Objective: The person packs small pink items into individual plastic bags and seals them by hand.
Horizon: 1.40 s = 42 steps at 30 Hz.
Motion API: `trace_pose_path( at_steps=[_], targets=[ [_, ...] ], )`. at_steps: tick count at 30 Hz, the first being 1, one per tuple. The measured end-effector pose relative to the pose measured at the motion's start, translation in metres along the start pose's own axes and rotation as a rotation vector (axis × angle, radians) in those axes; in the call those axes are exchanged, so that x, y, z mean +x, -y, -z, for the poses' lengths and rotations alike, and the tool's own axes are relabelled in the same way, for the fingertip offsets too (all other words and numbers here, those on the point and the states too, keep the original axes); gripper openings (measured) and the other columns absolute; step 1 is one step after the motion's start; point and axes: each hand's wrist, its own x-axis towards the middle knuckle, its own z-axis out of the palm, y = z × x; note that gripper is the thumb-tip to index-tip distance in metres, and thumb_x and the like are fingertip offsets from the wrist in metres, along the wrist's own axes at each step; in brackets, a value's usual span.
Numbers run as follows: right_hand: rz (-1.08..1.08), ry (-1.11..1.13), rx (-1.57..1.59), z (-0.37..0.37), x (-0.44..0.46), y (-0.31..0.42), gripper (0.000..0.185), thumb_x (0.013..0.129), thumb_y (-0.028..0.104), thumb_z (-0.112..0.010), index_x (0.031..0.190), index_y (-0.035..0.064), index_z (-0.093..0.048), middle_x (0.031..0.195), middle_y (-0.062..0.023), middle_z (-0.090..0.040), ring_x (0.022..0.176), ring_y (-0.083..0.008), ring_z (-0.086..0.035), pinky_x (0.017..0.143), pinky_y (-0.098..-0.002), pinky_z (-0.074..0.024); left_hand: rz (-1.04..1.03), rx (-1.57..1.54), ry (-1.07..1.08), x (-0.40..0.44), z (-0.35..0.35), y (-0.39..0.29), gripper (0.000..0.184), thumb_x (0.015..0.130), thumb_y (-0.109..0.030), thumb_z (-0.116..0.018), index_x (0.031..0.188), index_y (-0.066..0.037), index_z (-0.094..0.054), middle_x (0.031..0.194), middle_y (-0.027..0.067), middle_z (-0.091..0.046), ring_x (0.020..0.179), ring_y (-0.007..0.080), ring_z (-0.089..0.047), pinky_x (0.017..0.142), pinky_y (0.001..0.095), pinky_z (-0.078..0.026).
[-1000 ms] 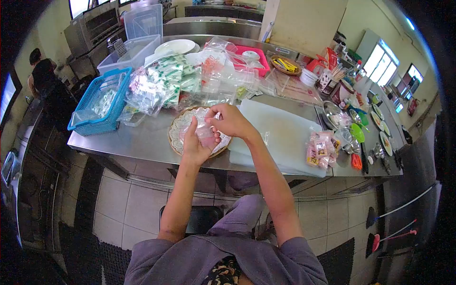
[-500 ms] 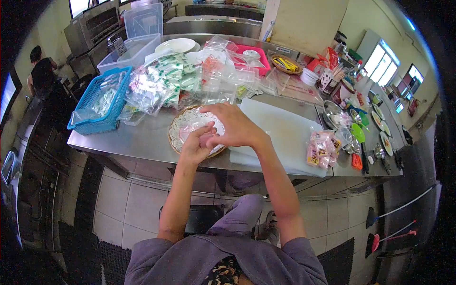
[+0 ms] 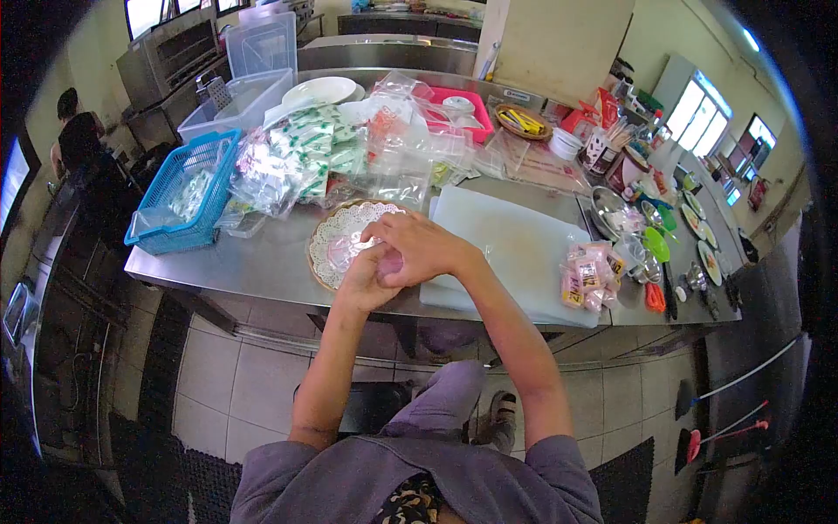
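My left hand [image 3: 367, 281] and my right hand [image 3: 421, 249] are cupped together above the steel counter, fingers curled toward each other. Something pinkish shows between them, but the fingers cover most of it and I cannot tell what it is. Just beyond my hands, a round wicker tray [image 3: 312, 266] holds a white lace paper doily [image 3: 336, 229]. A clear, pink-tinted plastic wrapper [image 3: 347, 248] lies on the doily, partly behind my left hand.
White cutting boards [image 3: 506, 236] lie to the right, with pink packets [image 3: 591, 278] on their corner. At left stands a blue basket [image 3: 188, 192] beside piled plastic packaging [image 3: 297, 153]. Bowls [image 3: 611, 205] and utensils crowd the far right. A person [image 3: 80, 140] is at far left.
My hands have drawn closer together and down toward me. My right hand's fingers have come down over my left hand, and more of the doily shows.
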Motion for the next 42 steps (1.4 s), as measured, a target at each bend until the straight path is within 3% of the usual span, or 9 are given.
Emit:
trace_pose_path(
  at_steps=[9,12,15,18,21,27,36,39,42],
  targets=[
    [-0.035,0.090,0.025,0.005,0.004,0.001,0.062,0.058,0.033,-0.069,0.113,0.0105,-0.049,0.100,-0.0121,-0.051,0.099,-0.0296,-0.050,0.087,-0.0421,-0.0378,-0.070,-0.045,-0.024,0.003,0.004,-0.001,0.028,0.088,-0.016,-0.043,0.112,-0.003,-0.048,0.107,0.0115,-0.055,0.097,0.0225,-0.056,0.082,0.0351,-0.049],
    [-0.053,0.051,0.052,0.005,0.007,-0.003,0.063,0.059,0.033,-0.069,0.114,0.0114,-0.049,0.102,-0.0123,-0.051,0.101,-0.0298,-0.049,0.090,-0.0428,-0.0365,-0.074,0.002,-0.200,-0.001,-0.016,0.002,0.028,0.087,-0.016,-0.044,0.112,-0.004,-0.048,0.107,0.0111,-0.055,0.097,0.0222,-0.057,0.083,0.0353,-0.049],
    [0.001,0.053,0.087,0.006,0.004,-0.003,0.065,0.059,0.033,-0.069,0.117,0.0126,-0.048,0.108,-0.0127,-0.051,0.106,-0.0305,-0.047,0.094,-0.0421,-0.0344,0.060,-0.038,0.156,0.005,0.013,-0.007,0.028,0.088,-0.017,-0.044,0.112,-0.003,-0.048,0.107,0.0113,-0.055,0.098,0.0224,-0.057,0.083,0.0367,-0.049],
    [0.042,0.069,0.052,0.006,0.000,-0.001,0.068,0.059,0.033,-0.070,0.120,0.0130,-0.046,0.113,-0.0129,-0.050,0.111,-0.0306,-0.045,0.098,-0.0408,-0.0322,-0.044,-0.044,-0.070,0.011,0.013,0.000,0.028,0.088,-0.018,-0.044,0.111,-0.003,-0.049,0.107,0.0121,-0.055,0.099,0.0219,-0.056,0.082,0.0376,-0.049],
    [0.037,0.073,0.030,0.004,0.000,-0.004,0.072,0.058,0.033,-0.071,0.121,0.0120,-0.045,0.116,-0.0126,-0.050,0.113,-0.0300,-0.044,0.099,-0.0403,-0.0311,0.003,-0.121,0.095,0.013,0.016,-0.004,0.031,0.088,-0.020,-0.044,0.114,-0.003,-0.046,0.109,0.0129,-0.054,0.101,0.0235,-0.055,0.082,0.0388,-0.049],
    [0.033,-0.010,0.130,0.001,0.005,-0.016,0.075,0.057,0.035,-0.073,0.122,0.0110,-0.044,0.115,-0.0131,-0.050,0.113,-0.0293,-0.044,0.099,-0.0405,-0.0314,-0.073,-0.077,-0.105,0.004,-0.004,0.000,0.036,0.088,-0.023,-0.045,0.119,-0.005,-0.041,0.110,0.0129,-0.053,0.095,0.0264,-0.057,0.078,0.0376,-0.051],
    [-0.005,-0.032,0.149,-0.001,0.000,-0.012,0.078,0.057,0.031,-0.073,0.123,0.0087,-0.041,0.106,-0.0152,-0.053,0.103,-0.0301,-0.050,0.095,-0.0412,-0.0334,0.023,-0.031,0.165,0.015,0.024,-0.007,0.024,0.089,-0.021,-0.048,0.105,-0.004,-0.050,0.089,0.0073,-0.057,0.079,0.0189,-0.059,0.061,0.0292,-0.052],
    [-0.035,-0.003,0.202,0.001,0.002,-0.010,0.076,0.057,0.029,-0.072,0.123,0.0081,-0.041,0.105,-0.0159,-0.053,0.102,-0.0304,-0.050,0.095,-0.0418,-0.0331,-0.022,-0.033,-0.032,0.008,0.009,-0.003,0.031,0.089,-0.023,-0.046,0.112,-0.002,-0.048,0.102,0.0130,-0.055,0.091,0.0240,-0.059,0.074,0.0359,-0.053],
    [0.025,-0.078,0.226,-0.004,0.004,-0.016,0.075,0.057,0.028,-0.071,0.123,0.0078,-0.041,0.108,-0.0163,-0.051,0.102,-0.0306,-0.050,0.096,-0.0425,-0.0323,-0.108,0.015,-0.248,0.005,-0.008,0.002,0.029,0.089,-0.020,-0.045,0.112,-0.002,-0.048,0.104,0.0129,-0.054,0.093,0.0234,-0.058,0.077,0.0358,-0.052]
  ],
)
